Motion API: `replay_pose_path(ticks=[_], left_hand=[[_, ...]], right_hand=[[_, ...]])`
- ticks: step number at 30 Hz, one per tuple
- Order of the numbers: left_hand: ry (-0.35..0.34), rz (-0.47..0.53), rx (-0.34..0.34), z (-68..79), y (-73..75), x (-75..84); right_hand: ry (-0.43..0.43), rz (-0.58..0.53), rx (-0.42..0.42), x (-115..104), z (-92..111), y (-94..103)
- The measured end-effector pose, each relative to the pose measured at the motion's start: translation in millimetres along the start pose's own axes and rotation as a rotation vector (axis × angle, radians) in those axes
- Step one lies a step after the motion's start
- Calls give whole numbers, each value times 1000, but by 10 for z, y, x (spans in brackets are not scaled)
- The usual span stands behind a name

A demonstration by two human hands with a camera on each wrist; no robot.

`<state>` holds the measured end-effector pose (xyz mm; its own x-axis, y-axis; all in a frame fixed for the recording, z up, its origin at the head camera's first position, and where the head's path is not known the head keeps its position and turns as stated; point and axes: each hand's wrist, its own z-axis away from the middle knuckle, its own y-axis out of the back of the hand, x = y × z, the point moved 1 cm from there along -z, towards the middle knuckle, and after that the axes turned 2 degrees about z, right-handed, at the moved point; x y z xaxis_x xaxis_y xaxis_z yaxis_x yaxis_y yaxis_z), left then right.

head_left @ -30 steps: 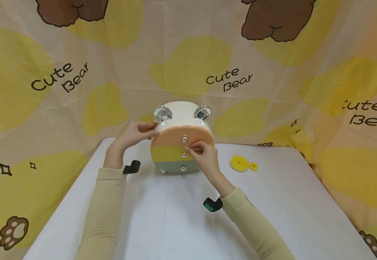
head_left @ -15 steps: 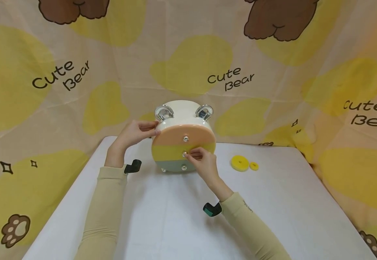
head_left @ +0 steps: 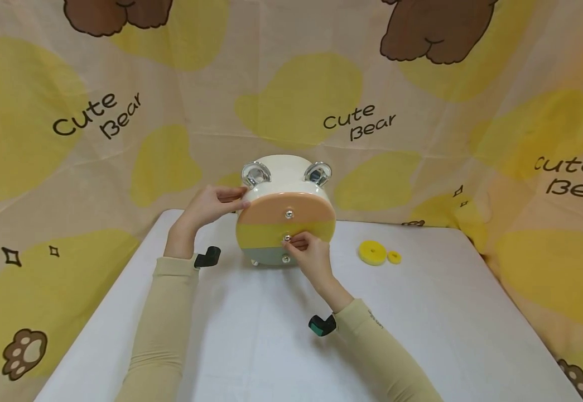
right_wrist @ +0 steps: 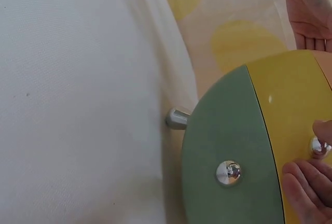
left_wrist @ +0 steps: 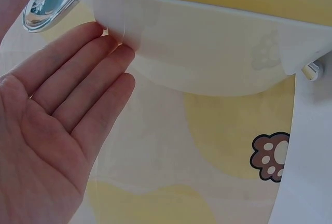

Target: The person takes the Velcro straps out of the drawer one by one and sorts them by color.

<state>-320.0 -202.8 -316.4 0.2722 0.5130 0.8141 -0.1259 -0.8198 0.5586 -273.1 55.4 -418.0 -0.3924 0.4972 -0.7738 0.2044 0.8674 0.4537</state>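
Note:
A rounded white drawer box [head_left: 283, 174] stands on the table, with silver ear-shaped pieces on top. Its front has an orange drawer [head_left: 266, 210], a yellow drawer [head_left: 258, 235] and a green drawer [head_left: 266, 256], each with a round silver knob. All three fronts look flush. My right hand [head_left: 312, 257] pinches the yellow drawer's knob [right_wrist: 320, 147], thumb on one side and fingers on the other. My left hand [head_left: 210, 207] rests its nearly straight fingers against the box's upper left side; in the left wrist view the fingertips [left_wrist: 124, 53] meet the white shell.
To the right of the box lie a large yellow disc [head_left: 372, 253] and a small yellow ring [head_left: 394, 257] on the white tablecloth [head_left: 251, 346]. A bear-print cloth [head_left: 291, 100] hangs close behind the box. Short silver feet [right_wrist: 178, 119] hold it up.
My right hand has come down slightly from just above the yellow drawer's knob and taken hold of it. My left hand has kept its place at the box's side.

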Motion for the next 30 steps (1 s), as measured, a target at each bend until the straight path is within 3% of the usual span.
replay_pose_path(ticks=[17, 30], left_hand=[[-16, 9, 10, -4, -20, -14], [0, 3, 6, -7, -16, -16]], right_hand=[[-46, 17, 106, -53, -14, -52], [-82, -23, 135, -16, 1, -97]])
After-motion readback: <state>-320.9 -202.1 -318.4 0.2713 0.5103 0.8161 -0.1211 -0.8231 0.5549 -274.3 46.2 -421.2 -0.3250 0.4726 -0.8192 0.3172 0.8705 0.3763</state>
